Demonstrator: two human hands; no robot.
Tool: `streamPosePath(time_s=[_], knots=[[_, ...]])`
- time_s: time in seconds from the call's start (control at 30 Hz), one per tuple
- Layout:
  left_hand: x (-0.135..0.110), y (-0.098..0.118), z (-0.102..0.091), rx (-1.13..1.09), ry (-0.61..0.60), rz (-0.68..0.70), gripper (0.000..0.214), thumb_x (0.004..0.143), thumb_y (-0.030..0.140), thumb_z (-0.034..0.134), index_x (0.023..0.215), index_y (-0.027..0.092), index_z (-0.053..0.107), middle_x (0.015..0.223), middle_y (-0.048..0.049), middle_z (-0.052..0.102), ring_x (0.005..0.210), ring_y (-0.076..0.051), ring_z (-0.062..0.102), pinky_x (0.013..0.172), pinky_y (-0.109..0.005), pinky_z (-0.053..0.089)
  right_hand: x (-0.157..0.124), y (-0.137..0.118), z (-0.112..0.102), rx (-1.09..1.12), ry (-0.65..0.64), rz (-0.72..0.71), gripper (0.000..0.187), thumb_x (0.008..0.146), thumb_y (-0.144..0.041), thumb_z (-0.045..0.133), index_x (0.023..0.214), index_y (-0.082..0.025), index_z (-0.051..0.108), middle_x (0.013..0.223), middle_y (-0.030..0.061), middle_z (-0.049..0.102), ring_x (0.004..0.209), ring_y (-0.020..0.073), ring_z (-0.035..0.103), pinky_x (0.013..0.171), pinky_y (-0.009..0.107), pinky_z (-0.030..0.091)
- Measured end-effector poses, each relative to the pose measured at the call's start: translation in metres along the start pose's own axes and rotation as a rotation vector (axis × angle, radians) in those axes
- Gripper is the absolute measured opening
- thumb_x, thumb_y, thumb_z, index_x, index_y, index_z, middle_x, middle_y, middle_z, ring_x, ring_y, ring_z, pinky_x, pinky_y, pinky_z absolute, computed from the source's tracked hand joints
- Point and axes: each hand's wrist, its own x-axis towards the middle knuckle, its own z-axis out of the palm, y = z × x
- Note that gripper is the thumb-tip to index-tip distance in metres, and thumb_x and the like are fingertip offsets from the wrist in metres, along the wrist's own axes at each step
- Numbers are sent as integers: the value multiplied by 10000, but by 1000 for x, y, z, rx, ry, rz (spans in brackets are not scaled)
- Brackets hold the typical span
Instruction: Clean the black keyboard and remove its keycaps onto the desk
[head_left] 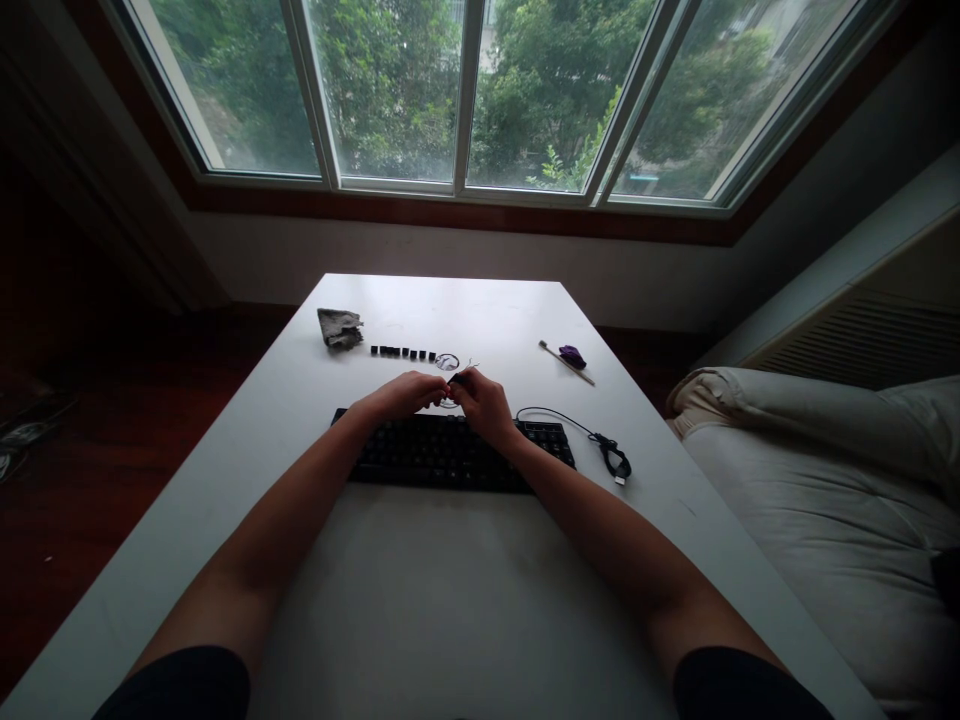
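Note:
Over the far edge of a black keyboard (427, 452), my two hands meet with bent fingers. My right hand (482, 402) pinches a small black piece (455, 379) that looks like a keycap. Close against it are the curled fingers of my left hand (409, 393); what they grip is hidden. Just beyond the hands lies a small round clear dish (448, 361), partly covered, with thin pale wire-like ends showing beside my right fingers. A row of several loose black keycaps (403, 352) runs to the left of the dish.
A crumpled grey cloth (340, 328) lies at the far left of the white table (465, 600). Far right are a toothbrush (566, 362) and a purple bundle (573, 355). The keyboard's coiled USB cable (613, 457) rests at right. A pale sofa (810, 500) stands beside the table.

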Motion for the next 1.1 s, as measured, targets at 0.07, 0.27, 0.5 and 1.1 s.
streamPosePath(time_s=[0.07, 0.27, 0.5, 1.1], knots=[[0, 0, 2, 27, 6, 2, 238, 958, 282, 426, 912, 182, 637, 836, -38, 683, 718, -153, 585, 656, -252, 420, 0, 0, 1, 27, 2, 24, 129, 904, -333, 537, 917, -222, 601, 767, 13, 704, 691, 187, 660, 681, 288, 497], [2, 9, 2, 102, 54, -52, 299, 980, 388, 407, 878, 192, 609, 783, -35, 640, 686, -159, 542, 638, -268, 398, 3, -2, -2, 88, 29, 68, 143, 898, -364, 554, 907, -224, 580, 747, 14, 709, 708, 198, 699, 675, 293, 524], [5, 6, 2, -278, 70, -116, 386, 980, 482, 420, 956, 163, 637, 784, -36, 654, 689, -142, 582, 658, -260, 468, 6, 3, -8, 142, 59, 127, 187, 893, -412, 572, 908, -227, 567, 773, 16, 715, 702, 189, 706, 685, 309, 564], [14, -26, -11, -33, 258, -258, 269, 842, 333, 620, 1066, 216, 714, 976, -43, 735, 856, -191, 659, 783, -304, 507, 8, 6, -48, 387, 58, 159, 292, 845, -486, 646, 878, -205, 574, 756, 21, 687, 699, 187, 707, 662, 339, 617]])
